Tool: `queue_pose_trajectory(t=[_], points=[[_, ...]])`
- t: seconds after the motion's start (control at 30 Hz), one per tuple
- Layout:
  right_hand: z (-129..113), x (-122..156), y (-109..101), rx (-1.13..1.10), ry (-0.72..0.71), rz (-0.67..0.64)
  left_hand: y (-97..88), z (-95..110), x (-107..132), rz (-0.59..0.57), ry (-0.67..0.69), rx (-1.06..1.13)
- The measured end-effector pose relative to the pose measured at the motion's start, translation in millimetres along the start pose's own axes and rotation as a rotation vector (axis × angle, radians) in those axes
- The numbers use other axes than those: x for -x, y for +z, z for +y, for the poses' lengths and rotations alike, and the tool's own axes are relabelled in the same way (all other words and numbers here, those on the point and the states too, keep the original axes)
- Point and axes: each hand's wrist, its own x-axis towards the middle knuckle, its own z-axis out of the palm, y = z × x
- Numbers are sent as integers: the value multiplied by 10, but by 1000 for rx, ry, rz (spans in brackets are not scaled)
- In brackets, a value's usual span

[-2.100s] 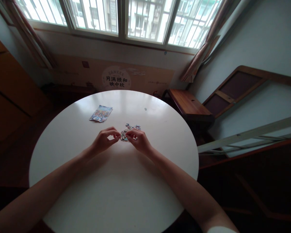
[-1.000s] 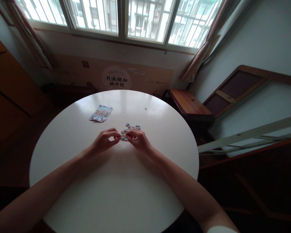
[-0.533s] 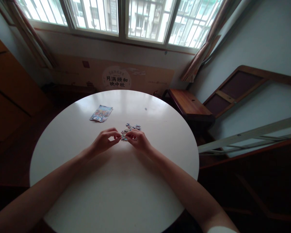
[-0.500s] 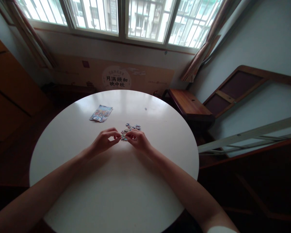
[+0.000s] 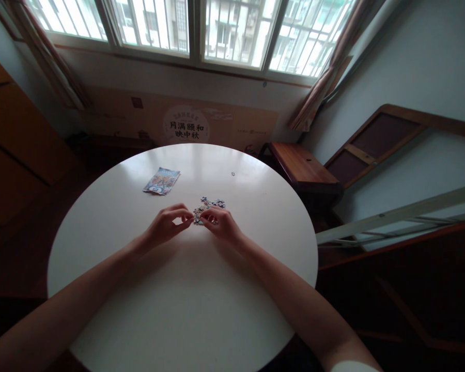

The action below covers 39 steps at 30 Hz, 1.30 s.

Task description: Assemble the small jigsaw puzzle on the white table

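On the round white table (image 5: 186, 299) lies a small cluster of colourful puzzle pieces (image 5: 209, 204). My left hand (image 5: 166, 226) rests on the table with thumb and forefinger pinched at the cluster's left edge. My right hand (image 5: 221, 223) is curled over the near side of the cluster, its fingertips pinching pieces there. The two hands' fingertips nearly meet over the pieces. What exactly each pinch holds is too small to make out.
A colourful printed card or packet (image 5: 161, 181) lies at the table's far left. One stray puzzle piece (image 5: 233, 173) sits near the far edge. A wooden bench (image 5: 303, 168) stands to the right, a cardboard box (image 5: 186, 124) under the window.
Both hands stay at the puzzle cluster with only slight finger movement. The pieces under the right fingertips have shifted a little; nothing else has moved.
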Motion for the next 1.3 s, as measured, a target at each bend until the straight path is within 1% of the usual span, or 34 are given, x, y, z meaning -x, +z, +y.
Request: queue_pose_trajectory(t=[0.13,0.4,0.6,0.8,1.3], points=[[10,3,2,-3,6,-3,8,-17,9,-6,-3,-11],[19,11,5,-4,12,-4,-2,-23,10,40,-15,-56],[3,9,1,-7,2,0,-9,-17,9,24,-1,-40],[1,6,-1,-11,2,1,-13,1,2,23,-17,-33],[-2,9,7,-8,2,-2,0,-26,15,16,-11,-54]])
